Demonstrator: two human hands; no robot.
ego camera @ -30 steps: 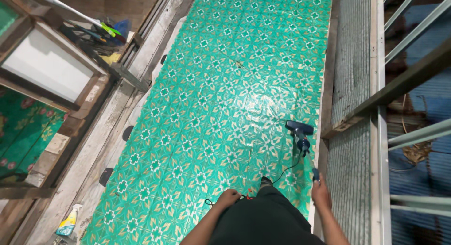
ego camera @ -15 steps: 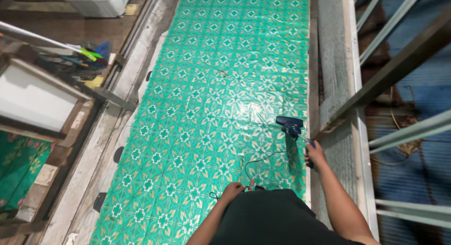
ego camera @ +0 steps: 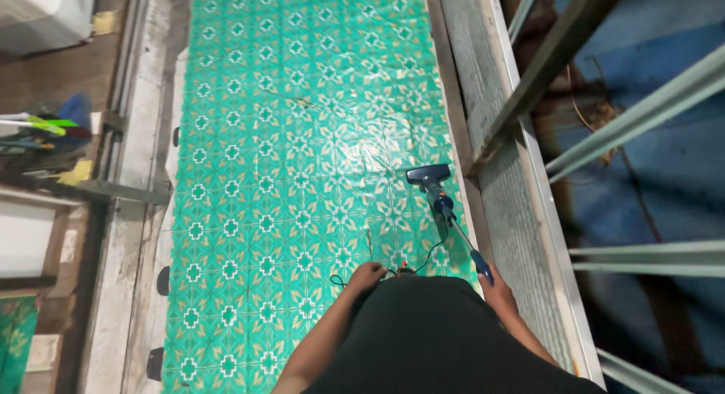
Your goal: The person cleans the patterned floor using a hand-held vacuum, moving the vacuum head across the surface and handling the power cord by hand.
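I look down at a green patterned floor mat (ego camera: 287, 160). My right hand (ego camera: 495, 288) grips the handle end of a slim blue stick vacuum (ego camera: 442, 207). Its floor head rests on the mat close to the right edge. My left hand (ego camera: 366, 275) is closed around the thin black power cord (ego camera: 423, 258), which loops from the vacuum back toward my waist. My dark clothing hides the lower part of both arms.
A corrugated metal strip and railing (ego camera: 506, 167) run along the right of the mat. A pale concrete ledge (ego camera: 124, 235) borders the left. Cleaning tools with green and blue handles (ego camera: 41, 130) lie at the far left by a white box.
The view has swung right. My right hand has pulled the vacuum back toward me along the mat's right edge. The left hand still holds the cord.
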